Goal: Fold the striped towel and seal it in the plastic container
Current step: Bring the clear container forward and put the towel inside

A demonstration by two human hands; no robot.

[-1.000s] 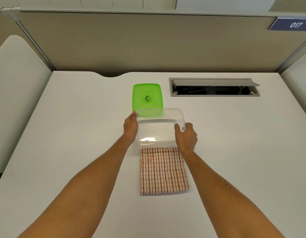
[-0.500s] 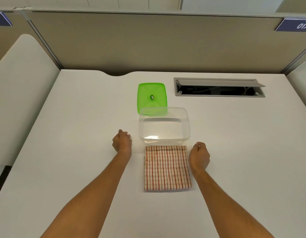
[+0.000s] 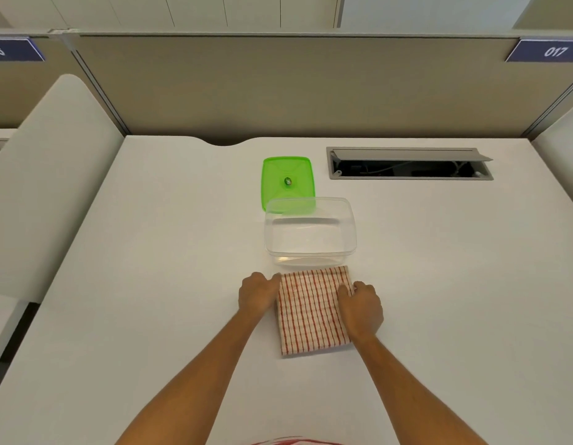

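Observation:
The red-and-white striped towel [image 3: 311, 311] lies folded into a rectangle on the white table, just in front of the clear plastic container [image 3: 311, 252], which stands open and empty. Behind the container, partly overlapped by its far wall, lies the green lid [image 3: 286, 178]. My left hand [image 3: 258, 295] grips the towel's left edge near the far corner. My right hand [image 3: 360, 308] rests over the towel's right edge with fingers curled on the fabric. Both hands touch the towel; its far right corner is slightly raised.
A grey cable hatch [image 3: 409, 163] is open in the table at the back right. A beige partition [image 3: 295, 88] runs along the table's far edge. White side panels flank the table left and right.
Both hands let go of the container, drew back toward me, then moved inward onto the towel's left and right edges. The container stays where it was set down.

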